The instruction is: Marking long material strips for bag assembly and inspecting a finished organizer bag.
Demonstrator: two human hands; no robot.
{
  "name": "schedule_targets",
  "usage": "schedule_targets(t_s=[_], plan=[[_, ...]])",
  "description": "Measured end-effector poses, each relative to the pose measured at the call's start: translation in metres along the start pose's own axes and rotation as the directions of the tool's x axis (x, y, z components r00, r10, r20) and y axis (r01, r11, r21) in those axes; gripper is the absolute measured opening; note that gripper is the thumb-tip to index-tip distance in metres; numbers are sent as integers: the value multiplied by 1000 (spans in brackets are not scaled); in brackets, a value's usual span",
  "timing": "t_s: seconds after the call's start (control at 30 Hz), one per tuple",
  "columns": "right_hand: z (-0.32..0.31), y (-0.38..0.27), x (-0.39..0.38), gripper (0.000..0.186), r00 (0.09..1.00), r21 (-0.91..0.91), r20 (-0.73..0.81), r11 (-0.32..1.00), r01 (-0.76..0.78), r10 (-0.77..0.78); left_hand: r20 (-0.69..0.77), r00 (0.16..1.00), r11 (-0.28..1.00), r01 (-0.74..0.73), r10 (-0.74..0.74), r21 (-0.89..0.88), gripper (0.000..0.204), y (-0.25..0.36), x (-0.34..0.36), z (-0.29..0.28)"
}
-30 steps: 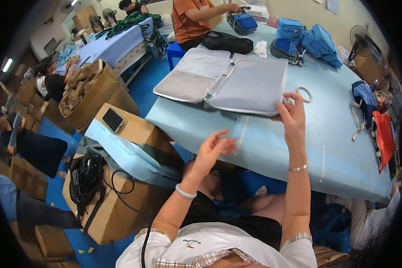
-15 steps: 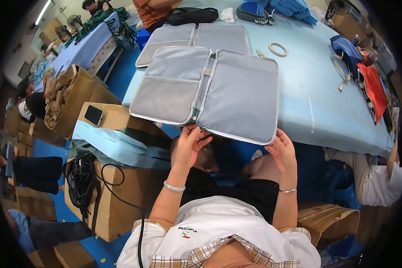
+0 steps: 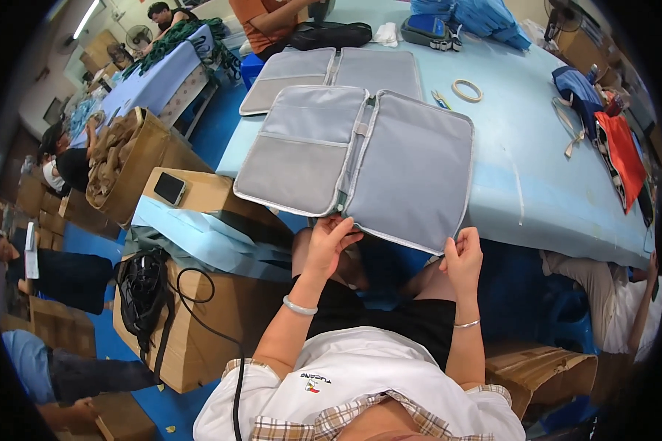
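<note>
An unfolded grey fabric case (image 3: 412, 165) with pale edge binding lies open like a book, its near edge reaching past the table edge. Its left half has a pocket panel, and a narrow spine joins the two halves. My left hand (image 3: 329, 246) grips the near edge beside the spine, thumb on top and fingers partly underneath. At the near right corner, my right hand (image 3: 462, 261) is closed in a pinch on the binding. A second grey case (image 3: 379, 67) of the same kind lies open behind, partly covered by the first.
The pale blue table (image 3: 522, 147) carries a tape roll (image 3: 467, 90), small snips (image 3: 440, 100) and a red pouch (image 3: 619, 158). To my left, cardboard boxes hold a phone (image 3: 170, 189) and a black bag (image 3: 143, 294) with a cable. Other people sit and stand around.
The view has shifted, so the table and cases appear lower and farther right. My right hand's fingers have curled more tightly at the corner. My left hand keeps its hold by the spine.
</note>
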State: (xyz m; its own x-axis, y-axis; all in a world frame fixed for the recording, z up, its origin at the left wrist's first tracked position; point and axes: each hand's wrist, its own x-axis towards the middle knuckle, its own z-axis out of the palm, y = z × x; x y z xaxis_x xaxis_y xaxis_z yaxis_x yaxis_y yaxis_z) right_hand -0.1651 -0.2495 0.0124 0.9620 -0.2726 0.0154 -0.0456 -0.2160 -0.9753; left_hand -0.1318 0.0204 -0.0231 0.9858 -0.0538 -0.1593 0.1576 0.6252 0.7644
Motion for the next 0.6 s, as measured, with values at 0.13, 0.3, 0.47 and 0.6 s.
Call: schedule_targets(t_s=[0.13, 0.3, 0.47, 0.6], plan=[[8, 0, -2, 17, 982, -288, -109, 950, 119, -156, -58, 998, 988, 34, -25, 148, 21, 0, 0, 6], [5, 3, 0, 16, 974, -267, -159, 957, 113, -160, -78, 989, 992, -125, 123, -27, 29, 2, -8, 0], [1, 7, 2, 14, 974, -228, -144, 964, 139, -175, -108, 972, 958, -224, 207, -179, 20, 9, -13, -11], [-1, 8, 3, 13, 975, -237, -157, 964, 117, -157, -160, 972, 969, -194, 170, -150, 18, 11, -13, -5]])
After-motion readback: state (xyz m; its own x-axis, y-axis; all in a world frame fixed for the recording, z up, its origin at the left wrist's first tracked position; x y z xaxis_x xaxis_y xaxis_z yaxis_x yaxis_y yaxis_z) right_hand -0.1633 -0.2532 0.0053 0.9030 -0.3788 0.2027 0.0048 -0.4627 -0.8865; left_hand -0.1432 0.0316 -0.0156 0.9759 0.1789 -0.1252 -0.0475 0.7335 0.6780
